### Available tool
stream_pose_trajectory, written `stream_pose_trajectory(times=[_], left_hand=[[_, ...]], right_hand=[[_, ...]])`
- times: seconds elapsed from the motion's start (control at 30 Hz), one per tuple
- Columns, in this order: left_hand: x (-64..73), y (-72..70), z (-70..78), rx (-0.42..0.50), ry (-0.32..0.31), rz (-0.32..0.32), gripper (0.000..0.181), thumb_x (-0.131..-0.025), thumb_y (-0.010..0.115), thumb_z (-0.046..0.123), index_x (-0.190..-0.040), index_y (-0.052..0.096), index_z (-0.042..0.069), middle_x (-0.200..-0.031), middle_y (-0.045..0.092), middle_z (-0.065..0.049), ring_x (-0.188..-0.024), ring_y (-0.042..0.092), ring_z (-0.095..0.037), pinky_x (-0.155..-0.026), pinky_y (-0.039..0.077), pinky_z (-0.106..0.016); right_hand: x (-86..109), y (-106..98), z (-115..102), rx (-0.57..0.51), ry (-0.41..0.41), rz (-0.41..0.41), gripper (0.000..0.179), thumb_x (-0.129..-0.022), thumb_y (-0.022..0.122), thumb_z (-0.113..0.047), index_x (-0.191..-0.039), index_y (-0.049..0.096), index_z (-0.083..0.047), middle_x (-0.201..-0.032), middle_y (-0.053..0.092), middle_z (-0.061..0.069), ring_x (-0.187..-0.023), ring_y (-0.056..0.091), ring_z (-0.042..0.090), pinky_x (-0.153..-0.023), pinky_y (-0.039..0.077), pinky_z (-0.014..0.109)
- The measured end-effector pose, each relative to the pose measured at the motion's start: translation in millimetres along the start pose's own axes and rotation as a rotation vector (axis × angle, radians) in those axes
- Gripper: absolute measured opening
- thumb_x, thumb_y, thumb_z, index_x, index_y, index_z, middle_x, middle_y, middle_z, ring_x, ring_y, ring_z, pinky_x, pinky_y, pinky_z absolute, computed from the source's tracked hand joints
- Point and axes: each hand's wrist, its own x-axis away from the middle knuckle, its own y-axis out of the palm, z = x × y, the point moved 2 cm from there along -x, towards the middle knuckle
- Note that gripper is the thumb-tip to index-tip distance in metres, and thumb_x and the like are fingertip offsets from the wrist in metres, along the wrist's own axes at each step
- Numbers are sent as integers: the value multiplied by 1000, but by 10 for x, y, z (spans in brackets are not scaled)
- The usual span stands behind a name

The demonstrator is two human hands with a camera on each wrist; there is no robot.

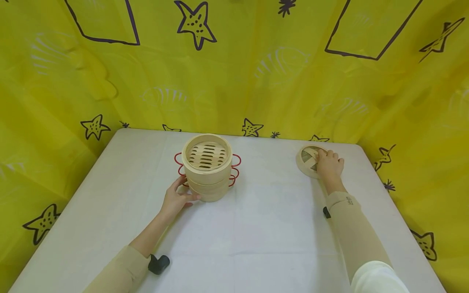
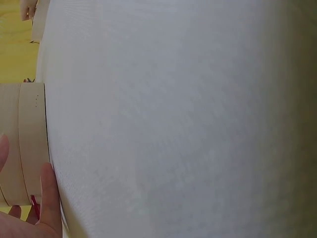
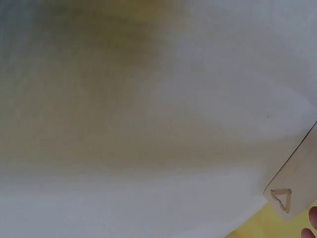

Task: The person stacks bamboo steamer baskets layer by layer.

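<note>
A round bamboo steamer (image 1: 207, 175) of stacked tiers stands on the table, its top tier uncovered and showing a slatted base. Red loop handles (image 1: 236, 160) stick out from both its sides. My left hand (image 1: 177, 199) holds the lowest tier at its left, thumb along the front and fingers round the side; in the left wrist view the thumb lies against the wooden wall (image 2: 33, 129). Far to the right, the woven bamboo lid (image 1: 307, 160) rests on the table. My right hand (image 1: 329, 167) grips it from above by the middle, covering part of its top.
The white-covered table (image 1: 253, 232) has its back edge close to a yellow curtain (image 1: 234, 81) printed with stars and shells. The curtain also hangs along both sides. Dark wrist mounts (image 1: 159, 264) sit at both cuffs.
</note>
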Motion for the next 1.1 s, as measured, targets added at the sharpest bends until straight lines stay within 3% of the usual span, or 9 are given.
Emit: stream_pose_trajectory(times=[0.53, 1.1], left_hand=[[13, 3, 11, 3, 9, 5, 78, -70, 77, 5, -137, 38, 14, -133, 38, -10, -68, 58, -7, -59, 53, -24], [15, -1, 7, 1, 29, -5, 76, -69, 77, 4, -135, 40, 15, -129, 39, -9, -68, 59, -7, -60, 53, -26]], right_hand=[[40, -14, 19, 16, -54, 44, 29, -100, 30, -16, -121, 38, 2, -109, 38, 27, -105, 35, 45, -86, 27, 59], [80, -153, -174, 5, -124, 78, 33, -100, 31, -19, -127, 39, -1, -111, 39, 25, -105, 34, 42, -85, 27, 57]])
